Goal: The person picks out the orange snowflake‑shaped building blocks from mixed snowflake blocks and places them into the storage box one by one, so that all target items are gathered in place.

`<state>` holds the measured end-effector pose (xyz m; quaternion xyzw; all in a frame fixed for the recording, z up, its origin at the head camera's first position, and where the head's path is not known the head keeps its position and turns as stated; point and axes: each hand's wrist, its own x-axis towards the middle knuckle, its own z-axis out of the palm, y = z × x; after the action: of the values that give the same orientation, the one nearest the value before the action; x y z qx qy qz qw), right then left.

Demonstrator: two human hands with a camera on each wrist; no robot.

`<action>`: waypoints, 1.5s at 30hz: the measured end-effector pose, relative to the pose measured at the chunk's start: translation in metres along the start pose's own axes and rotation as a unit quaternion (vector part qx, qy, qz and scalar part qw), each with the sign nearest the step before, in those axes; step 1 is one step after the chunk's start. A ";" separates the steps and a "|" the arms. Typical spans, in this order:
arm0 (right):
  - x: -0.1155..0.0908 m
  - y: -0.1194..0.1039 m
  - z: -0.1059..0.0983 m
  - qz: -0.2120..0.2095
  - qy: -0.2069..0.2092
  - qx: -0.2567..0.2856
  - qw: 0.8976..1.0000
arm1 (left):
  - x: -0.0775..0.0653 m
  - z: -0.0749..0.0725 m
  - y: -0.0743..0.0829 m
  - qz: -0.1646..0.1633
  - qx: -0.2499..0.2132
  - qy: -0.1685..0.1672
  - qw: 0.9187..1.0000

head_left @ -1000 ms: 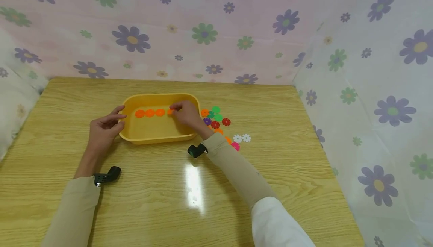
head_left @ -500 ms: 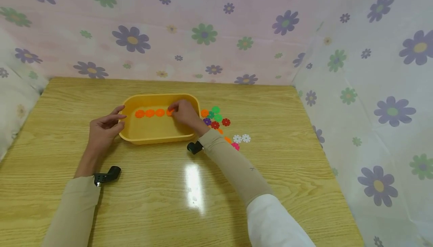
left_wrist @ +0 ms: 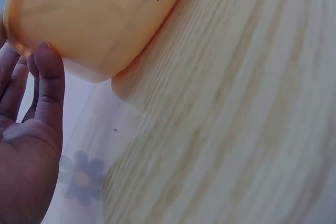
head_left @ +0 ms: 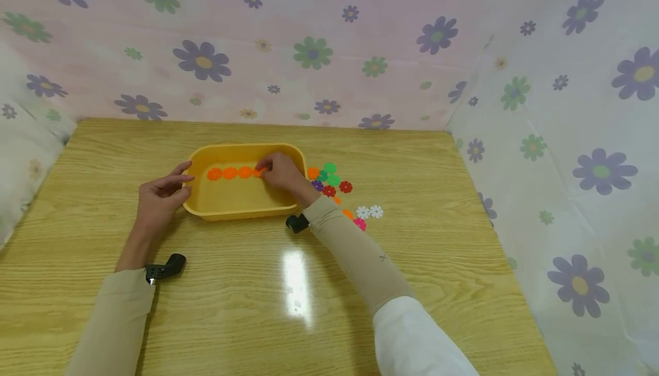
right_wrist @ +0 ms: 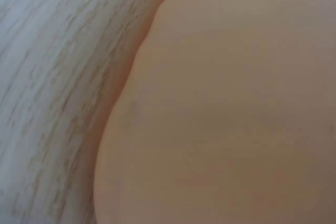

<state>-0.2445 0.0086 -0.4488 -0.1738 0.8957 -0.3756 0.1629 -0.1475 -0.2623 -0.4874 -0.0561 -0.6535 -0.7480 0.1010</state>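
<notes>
L hand [head_left: 159,198] is at the tray's [head_left: 237,198] left edge, fingers loosely bent w/ tips against the rim. Not a clench; can't tell how firmly it presses. L wrist view adds a digit tip up against the tray's outer wall; the other fingers are part cut off by the frame's side.

R hand [head_left: 283,173] reaches in over the tray's right edge, fingertips pinching the end disc [head_left: 258,173], which they mostly hide. Three orange discs [head_left: 229,173] run in a row from near the tray's left edge toward that one, btwn back & front edges. Can't tell if the end disc touches its neighbour.

Tray sits near the table's [head_left: 221,307] back edge, closer to back-left corner than back-right. Just beyond the tray's right edge, on the table: an orange disc [head_left: 313,173], green discs [head_left: 333,180], a teal disc [head_left: 322,175], purple disc [head_left: 317,185], red discs [head_left: 345,186]. R sleeve [head_left: 355,250] partly covers a pink disc [head_left: 360,225] & more orange bits. White discs [head_left: 376,212] lie nearer the table's right edge.

R wrist view = blurry tray wall + wood grain; discs show in head view only. Both forearms cut off at frame bottom.
</notes>
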 end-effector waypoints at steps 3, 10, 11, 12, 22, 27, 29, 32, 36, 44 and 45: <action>-0.001 0.001 0.000 -0.002 0.001 0.003 1.000 | 0.000 0.001 0.000 -0.001 0.001 0.000 1.000; 0.000 0.001 0.001 -0.001 0.007 0.002 1.000 | -0.001 0.002 0.003 -0.004 0.004 -0.001 1.000; 0.000 0.001 0.001 -0.003 0.006 -0.001 1.000 | -0.001 0.002 0.003 -0.005 0.004 -0.001 1.000; 0.001 0.001 0.002 -0.005 0.005 -0.003 1.000 | -0.001 0.002 0.003 -0.005 0.004 -0.001 1.000; 0.002 0.002 0.005 -0.010 0.001 -0.023 1.000 | -0.002 0.004 0.007 0.001 -0.001 -0.001 1.000; 0.002 0.002 0.005 -0.010 -0.002 -0.023 1.000 | -0.002 0.004 0.006 -0.001 0.001 0.001 1.000; 0.002 0.001 0.006 -0.008 -0.002 -0.026 1.000 | -0.002 0.003 0.006 -0.002 0.003 0.001 1.000; 0.002 0.000 0.006 -0.007 0.001 -0.039 0.999 | -0.001 0.002 0.005 -0.002 0.008 0.002 1.000; 0.002 -0.001 0.006 -0.008 0.005 -0.048 0.999 | 0.000 0.001 0.004 -0.003 0.011 0.002 1.000; 0.000 0.000 0.005 0.001 -0.001 -0.024 1.000 | 0.001 0.001 0.003 -0.001 0.009 0.000 1.000; 0.000 0.000 0.005 0.004 -0.002 -0.015 1.000 | 0.001 0.001 0.003 -0.001 0.009 0.001 1.000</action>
<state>-0.2422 0.0055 -0.4521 -0.1734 0.9015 -0.3613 0.1633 -0.1477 -0.2614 -0.4843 -0.0543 -0.6601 -0.7423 0.1014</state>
